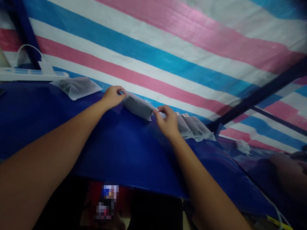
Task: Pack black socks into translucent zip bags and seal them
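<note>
A: While both arms are reaching across the blue table (124,150), what is lying around the hands?

B: At the upper left of the frame a white power strip (31,74) is sitting on the table edge, with a white cable (26,48) looping above it. Just right of it a flat translucent pouch (76,87) is lying alone. Behind everything a striped tarp (168,41) in pink, blue and white is filling the top of the frame. Nothing is blocking the view of the hands.

A: And what are the hands doing?

B: The left hand (112,96) is pinching the left end of a grey-white rolled pouch (137,108) at the centre of the frame, fingers closed on it. The right hand (169,123) is gripping the roll's right end between thumb and curled fingers.

A: Are there containers to note?

B: Right of the right hand, a row of overlapping pouches (196,129) is lying along the table's far edge, touching the tarp. Their contents are too dim to tell.
</note>
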